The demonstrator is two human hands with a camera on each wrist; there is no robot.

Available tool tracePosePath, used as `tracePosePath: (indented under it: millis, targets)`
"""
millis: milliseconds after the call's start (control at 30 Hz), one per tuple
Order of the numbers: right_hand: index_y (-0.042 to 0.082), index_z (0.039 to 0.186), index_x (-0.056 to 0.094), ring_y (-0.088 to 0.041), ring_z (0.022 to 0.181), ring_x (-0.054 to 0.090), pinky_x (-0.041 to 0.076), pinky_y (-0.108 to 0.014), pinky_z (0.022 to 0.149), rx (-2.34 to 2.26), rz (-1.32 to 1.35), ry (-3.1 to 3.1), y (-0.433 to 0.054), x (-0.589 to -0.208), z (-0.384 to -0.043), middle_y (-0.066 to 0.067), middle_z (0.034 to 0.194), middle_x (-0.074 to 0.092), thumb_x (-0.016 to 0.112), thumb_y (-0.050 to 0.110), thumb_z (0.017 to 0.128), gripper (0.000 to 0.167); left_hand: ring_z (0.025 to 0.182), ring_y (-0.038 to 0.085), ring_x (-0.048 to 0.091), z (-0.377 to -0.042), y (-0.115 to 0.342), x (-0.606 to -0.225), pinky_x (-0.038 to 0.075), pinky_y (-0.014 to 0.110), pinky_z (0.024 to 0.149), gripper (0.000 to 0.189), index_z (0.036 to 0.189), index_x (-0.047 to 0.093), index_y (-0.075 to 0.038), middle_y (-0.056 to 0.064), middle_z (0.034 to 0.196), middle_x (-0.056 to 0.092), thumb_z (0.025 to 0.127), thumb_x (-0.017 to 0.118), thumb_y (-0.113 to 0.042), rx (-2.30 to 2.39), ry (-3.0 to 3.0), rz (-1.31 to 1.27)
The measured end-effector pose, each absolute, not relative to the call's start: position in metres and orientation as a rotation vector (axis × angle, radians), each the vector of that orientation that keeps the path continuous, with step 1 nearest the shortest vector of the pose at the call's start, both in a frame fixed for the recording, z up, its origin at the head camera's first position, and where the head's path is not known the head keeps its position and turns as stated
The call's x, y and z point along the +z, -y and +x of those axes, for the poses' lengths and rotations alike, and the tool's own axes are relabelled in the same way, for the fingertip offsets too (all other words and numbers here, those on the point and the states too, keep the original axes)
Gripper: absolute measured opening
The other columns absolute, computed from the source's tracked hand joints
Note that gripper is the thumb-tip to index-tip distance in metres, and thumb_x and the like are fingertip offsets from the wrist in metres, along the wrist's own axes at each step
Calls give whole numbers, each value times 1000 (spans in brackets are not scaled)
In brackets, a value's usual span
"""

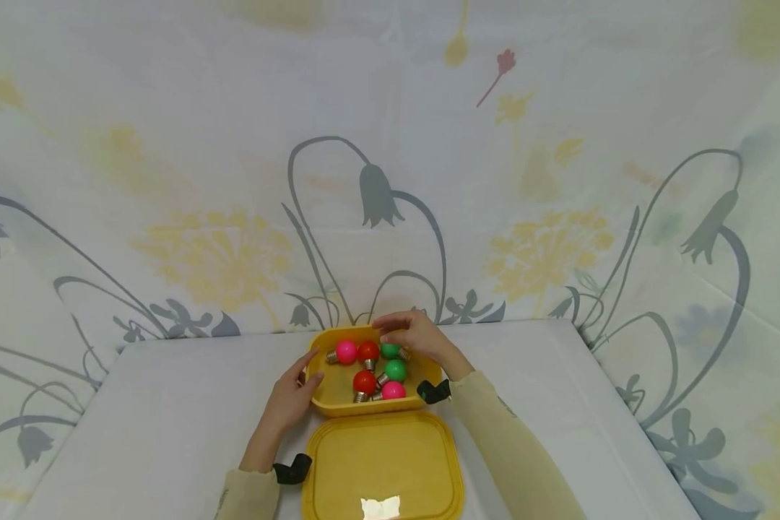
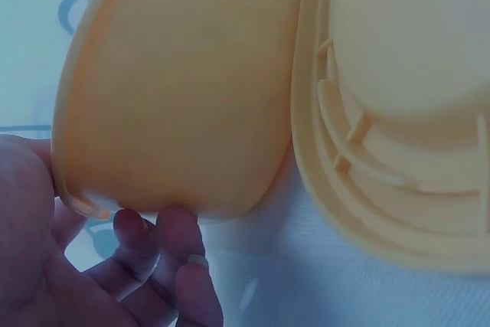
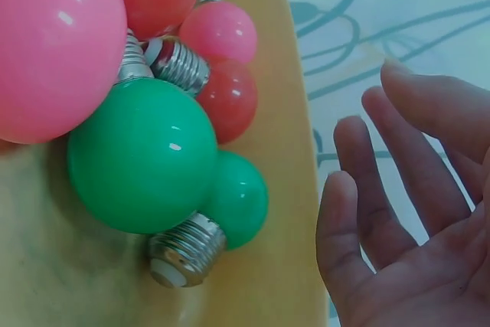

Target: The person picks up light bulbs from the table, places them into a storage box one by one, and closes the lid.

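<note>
A yellow plastic box (image 1: 341,410) holds several coloured light bulbs with metal screw bases. Pink (image 1: 347,352) and red bulbs (image 1: 367,351) lie toward its back; a green bulb (image 1: 395,370), another red bulb (image 1: 364,382) and a second pink bulb (image 1: 393,391) lie nearer the front. My left hand (image 1: 292,396) grips the box's left end, fingertips (image 2: 178,227) against the wall in the left wrist view. Above the back right rim, my right hand (image 1: 416,336) partly covers a second green bulb (image 1: 388,352) in the head view; its fingers hold nothing.
The yellow lid (image 1: 383,462) lies flat on the white-covered table (image 1: 188,426), right in front of the box. Behind the table hangs a flower-patterned cloth (image 1: 377,267), close to the box's back edge.
</note>
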State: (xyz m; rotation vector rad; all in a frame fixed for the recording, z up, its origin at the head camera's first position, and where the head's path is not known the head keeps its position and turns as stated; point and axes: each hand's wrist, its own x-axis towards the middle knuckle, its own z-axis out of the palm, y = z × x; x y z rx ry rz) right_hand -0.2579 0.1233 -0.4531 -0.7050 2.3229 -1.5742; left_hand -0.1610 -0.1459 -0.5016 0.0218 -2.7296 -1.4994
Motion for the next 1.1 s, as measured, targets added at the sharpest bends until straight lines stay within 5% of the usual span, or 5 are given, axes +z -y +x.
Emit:
tracePosePath:
  millis: [700, 1100]
  targets:
    - [6, 120, 72, -25, 111, 64, 49, -44, 99, -1524, -714, -2481, -150, -440, -238, -7, 117, 71, 70, 10, 93, 28, 73, 18, 46, -163, 143, -503, 38, 25, 60, 48, 147, 51, -13, 7, 87, 51, 100, 59, -19, -1581, 2616, 41]
    - [1, 118, 71, -29, 110, 65, 52, -38, 94, -1577, -695, -2489, -176, -450, -223, -18, 118, 69, 68, 9, 93, 26, 63, 15, 49, -158, 147, -502, 44, 22, 56, 39, 139, 55, -11, 10, 94, 56, 101, 58, -15, -1653, 2516, 26]
